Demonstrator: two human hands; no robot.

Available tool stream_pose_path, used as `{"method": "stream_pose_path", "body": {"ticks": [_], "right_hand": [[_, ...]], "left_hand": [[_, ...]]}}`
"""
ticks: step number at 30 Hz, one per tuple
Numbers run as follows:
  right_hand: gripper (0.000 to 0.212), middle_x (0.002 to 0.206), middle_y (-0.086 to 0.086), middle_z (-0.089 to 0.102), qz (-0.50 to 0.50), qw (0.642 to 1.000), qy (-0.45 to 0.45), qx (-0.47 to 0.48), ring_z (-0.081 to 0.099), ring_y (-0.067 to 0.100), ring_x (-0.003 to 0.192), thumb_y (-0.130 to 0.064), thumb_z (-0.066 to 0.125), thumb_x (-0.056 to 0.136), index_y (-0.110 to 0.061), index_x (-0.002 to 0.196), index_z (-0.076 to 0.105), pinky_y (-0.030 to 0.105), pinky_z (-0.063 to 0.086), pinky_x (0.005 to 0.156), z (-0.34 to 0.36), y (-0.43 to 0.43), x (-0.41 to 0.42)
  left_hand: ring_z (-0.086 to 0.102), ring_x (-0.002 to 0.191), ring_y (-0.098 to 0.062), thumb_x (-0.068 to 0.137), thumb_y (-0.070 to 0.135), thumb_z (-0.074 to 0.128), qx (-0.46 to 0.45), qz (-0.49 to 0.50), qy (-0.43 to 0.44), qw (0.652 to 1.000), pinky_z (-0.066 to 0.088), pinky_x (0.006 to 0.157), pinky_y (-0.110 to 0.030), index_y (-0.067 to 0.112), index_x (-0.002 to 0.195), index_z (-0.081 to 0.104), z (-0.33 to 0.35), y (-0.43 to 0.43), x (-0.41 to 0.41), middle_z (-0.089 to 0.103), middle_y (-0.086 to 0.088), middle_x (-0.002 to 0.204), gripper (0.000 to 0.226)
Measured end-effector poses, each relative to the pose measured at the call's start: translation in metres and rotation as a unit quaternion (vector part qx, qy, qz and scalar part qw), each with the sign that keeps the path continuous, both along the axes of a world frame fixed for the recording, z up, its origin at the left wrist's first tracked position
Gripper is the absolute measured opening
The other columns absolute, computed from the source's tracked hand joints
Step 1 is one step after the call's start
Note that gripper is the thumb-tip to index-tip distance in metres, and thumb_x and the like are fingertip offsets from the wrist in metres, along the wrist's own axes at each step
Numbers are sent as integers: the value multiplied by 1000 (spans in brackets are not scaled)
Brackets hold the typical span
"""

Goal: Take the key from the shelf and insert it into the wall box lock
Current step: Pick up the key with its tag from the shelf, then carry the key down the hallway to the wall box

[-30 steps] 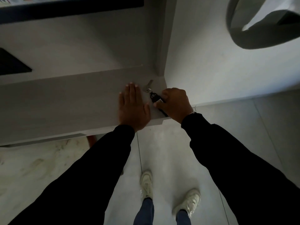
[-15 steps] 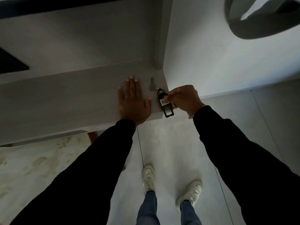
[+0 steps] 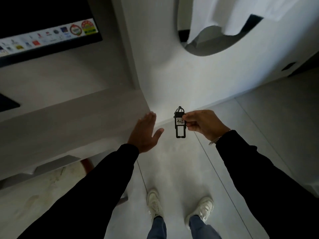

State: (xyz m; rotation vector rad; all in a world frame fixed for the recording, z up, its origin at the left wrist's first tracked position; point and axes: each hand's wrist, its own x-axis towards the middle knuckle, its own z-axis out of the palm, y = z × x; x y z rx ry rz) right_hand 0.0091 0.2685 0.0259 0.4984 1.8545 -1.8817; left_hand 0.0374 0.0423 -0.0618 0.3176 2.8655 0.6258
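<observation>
At the bottom of the frame two white sneakers (image 3: 179, 208) stand on the pale tiled floor (image 3: 176, 163), with blue jeans above them. Two black sleeves run up from the lower corners toward the middle.

The right hand (image 3: 204, 124), right of centre, pinches a black key tag (image 3: 180, 124) between thumb and fingers (image 3: 187, 116), the rest of the fingers curled in. The tag hangs upright in the air over the floor, clear of the shelf, and carries a white label reading "A02" (handwritten, as far as can be made out). A metal ring shows at its top; the key itself cannot be made out. A silver bracelet (image 3: 214, 140) sits at the right wrist, just at the sleeve's edge.

The left hand (image 3: 145, 132), just left of centre, is open and empty, its fingers straight and together with the thumb spread out, held by the right end of the grey shelf (image 3: 72, 121); whether it touches the edge is unclear.

Farther up, in the upper left, a dark screen (image 3: 48, 19) carries a strip of coloured stickers (image 3: 51, 36) along its lower edge. A white wall (image 3: 172, 73) fills the upper middle, and a rounded dark opening (image 3: 207, 42) shows in the upper right.
</observation>
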Motion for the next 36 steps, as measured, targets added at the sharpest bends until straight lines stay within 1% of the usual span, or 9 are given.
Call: {"method": "stream_pose_path", "body": {"ticks": [3,8,12,16,24,29,31,33,36], "right_hand": [[3,65,6,66,-28,999,21,-27,60,13,57,-6,73,78,-6,74,74,19,53,52,8,45,16],[6,66,5,69,-44,997,48,-44,63,12,58,-10,74,78,-5,81,75,20,54,54,24,126,34],[11,67,6,69,-60,995,70,-47,62,11,58,-9,74,78,0,85,73,20,54,54,38,185,36],[21,67,7,68,-75,993,84,-40,62,12,58,-9,75,77,6,91,71,20,54,55,51,239,33],[18,74,10,68,-111,989,93,-28,63,12,60,-11,73,79,2,92,72,20,54,56,62,319,6],[11,71,7,68,-145,985,93,-29,62,12,61,-10,73,80,-3,88,74,20,55,57,66,364,-21],[14,70,8,66,-183,978,94,-39,60,12,59,-8,71,80,0,92,73,19,54,55,70,387,-33],[17,71,10,64,-218,970,95,-47,58,13,58,-7,70,81,3,95,71,19,53,54,76,412,-42],[12,73,11,65,-250,962,98,-43,58,12,58,-7,70,81,0,91,72,18,54,55,82,447,-51]], "left_hand": [[4,156,-21,101,46,42,36,-62,33,997,8,129,-47,10,157,14,17,47,5,11,-7,168,72],[2,156,-18,97,50,34,56,-122,113,985,7,129,-43,10,156,16,56,136,0,13,-4,168,74],[3,156,-20,98,45,32,60,-125,134,981,9,129,-47,8,156,17,77,197,-10,13,-7,168,70],[3,156,-22,98,42,33,73,-130,148,978,7,129,-47,7,156,16,91,251,-23,12,-8,168,69],[3,156,-23,99,40,33,81,-177,168,966,10,128,-50,6,156,17,99,339,-67,13,-10,167,68],[5,156,-27,99,41,30,60,-233,232,942,14,126,-56,4,155,19,101,388,-117,16,-13,167,68],[8,156,-28,99,41,31,61,-271,256,926,16,125,-58,4,154,21,104,413,-144,19,-14,166,68],[9,156,-29,99,41,32,77,-301,260,914,18,125,-58,4,154,21,109,441,-169,19,-15,166,68],[10,155,-30,99,41,31,98,-332,258,902,18,125,-59,3,154,22,115,486,-196,21,-16,165,67]]}}
